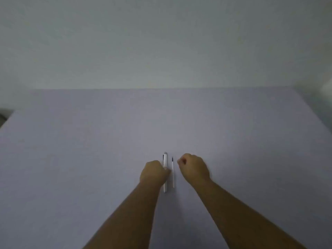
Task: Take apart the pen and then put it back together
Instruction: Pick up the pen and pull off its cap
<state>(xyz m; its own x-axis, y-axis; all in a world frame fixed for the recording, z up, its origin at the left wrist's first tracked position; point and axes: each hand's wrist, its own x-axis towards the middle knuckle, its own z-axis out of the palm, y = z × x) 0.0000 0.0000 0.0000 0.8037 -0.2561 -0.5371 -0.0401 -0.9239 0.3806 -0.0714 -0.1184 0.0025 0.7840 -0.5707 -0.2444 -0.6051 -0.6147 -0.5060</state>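
A white pen barrel [165, 159] lies lengthwise on the table [89, 159], its clip end pointing away from me. My left hand [154, 172] rests against its left side, fingers curled onto its middle. Just to the right, the thin white refill [173, 172] with a dark tip lies parallel to the barrel, touching neither hand. My right hand [194, 168] hovers right of the refill with fingers curled in; whether it pinches a small part between thumb and finger is too blurred to tell.
The pale lilac table runs to a far edge against a plain grey wall [161, 42]. A dark shape [3, 117] sits beyond the left table edge, and a pale blurred shape [326, 88] at the far right.
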